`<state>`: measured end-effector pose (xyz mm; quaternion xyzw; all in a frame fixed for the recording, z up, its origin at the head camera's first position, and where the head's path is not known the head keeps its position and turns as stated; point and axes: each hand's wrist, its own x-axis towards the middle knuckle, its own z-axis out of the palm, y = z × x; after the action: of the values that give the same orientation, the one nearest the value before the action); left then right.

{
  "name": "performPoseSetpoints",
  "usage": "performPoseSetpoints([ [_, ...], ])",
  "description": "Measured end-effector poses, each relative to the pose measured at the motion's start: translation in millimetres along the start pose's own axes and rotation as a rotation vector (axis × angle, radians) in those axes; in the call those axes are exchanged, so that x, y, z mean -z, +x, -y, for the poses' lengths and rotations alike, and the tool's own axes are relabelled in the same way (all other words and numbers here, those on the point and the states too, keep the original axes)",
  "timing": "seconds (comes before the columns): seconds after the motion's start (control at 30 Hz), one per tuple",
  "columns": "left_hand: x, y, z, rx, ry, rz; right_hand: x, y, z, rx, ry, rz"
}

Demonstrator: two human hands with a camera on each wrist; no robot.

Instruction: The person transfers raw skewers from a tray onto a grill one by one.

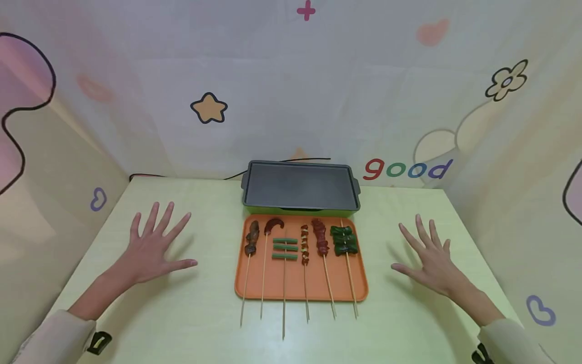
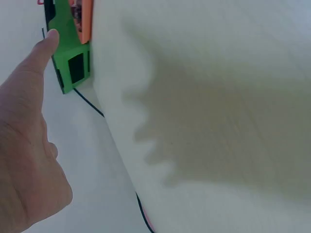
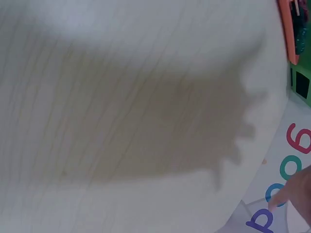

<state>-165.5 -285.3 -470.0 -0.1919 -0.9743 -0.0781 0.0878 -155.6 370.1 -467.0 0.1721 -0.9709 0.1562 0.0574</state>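
My left hand (image 1: 151, 252) is held over the table's left side with its fingers spread straight; in the left wrist view its thumb (image 2: 36, 56) stretches out. On the other side my right hand (image 1: 429, 260) hovers the same way, fingers spread. Neither holds anything, and both cast shadows on the tabletop. Between them lies an orange tray (image 1: 273, 288) with several skewers side by side: brown chunks (image 1: 252, 237), a curved dark-red piece (image 1: 273, 224), green sticks (image 1: 285, 247), small meat pieces (image 1: 304, 245), red meat (image 1: 320, 236) and green pepper-like pieces (image 1: 344, 240). Their bare sticks overhang the tray's front edge.
Directly behind the tray stands an electric griddle (image 1: 301, 186) with a flat dark grey plate and green base. A black cord (image 1: 235, 175) runs behind it along the table's back edge. Printed cloth (image 1: 291, 86) walls the table (image 1: 204, 323) at the back and sides.
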Motion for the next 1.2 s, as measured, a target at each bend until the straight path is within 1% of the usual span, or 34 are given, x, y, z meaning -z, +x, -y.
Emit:
performPoseSetpoints([
  [0.03,1.9,0.7,-1.6,0.016,-0.035,0.019,0.7,-0.6,2.8,-0.021,0.057,0.021],
  [0.1,5.2,3.3,-3.8,0.013,-0.084,0.008,2.4,-1.4,7.7,-0.049,0.151,0.059],
  [0.27,9.1,12.9,-6.4,-0.053,-0.165,-0.108,5.9,-1.9,15.3,-0.074,0.315,0.173],
  [0.33,9.0,15.3,-8.3,-0.052,-0.228,-0.130,5.6,-2.0,18.1,-0.076,0.351,0.198],
  [0.37,8.8,15.9,-9.7,-0.047,-0.273,-0.130,5.5,-2.2,19.6,-0.072,0.368,0.203],
  [0.43,7.3,16.3,-13.4,-0.024,-0.389,-0.103,5.1,-2.9,23.0,-0.062,0.393,0.201],
  [0.57,2.5,16.4,-23.9,0.033,-0.615,0.011,7.1,-5.0,31.5,-0.057,0.475,0.216],
  [0.67,-2.7,16.4,-33.5,0.077,-0.744,0.103,7.5,-7.5,37.2,-0.073,0.576,0.262],
  [0.8,-8.1,16.5,-45.5,0.108,-0.894,0.201,5.7,-11.3,42.5,-0.075,0.740,0.360],
  [0.9,-10.7,17.0,-54.0,0.116,-0.975,0.250,2.9,-13.5,46.0,-0.075,0.850,0.457],
  [1.0,-13.0,18.6,-62.6,0.131,-1.010,0.280,0.5,-15.1,50.7,-0.093,0.915,0.540],
  [1.13,-19.4,21.9,-72.1,0.148,-1.057,0.320,-4.3,-18.4,57.6,-0.119,1.015,0.597],
  [1.2,-24.3,23.1,-75.5,0.141,-1.084,0.338,-8.2,-21.2,61.3,-0.123,1.090,0.621],
])
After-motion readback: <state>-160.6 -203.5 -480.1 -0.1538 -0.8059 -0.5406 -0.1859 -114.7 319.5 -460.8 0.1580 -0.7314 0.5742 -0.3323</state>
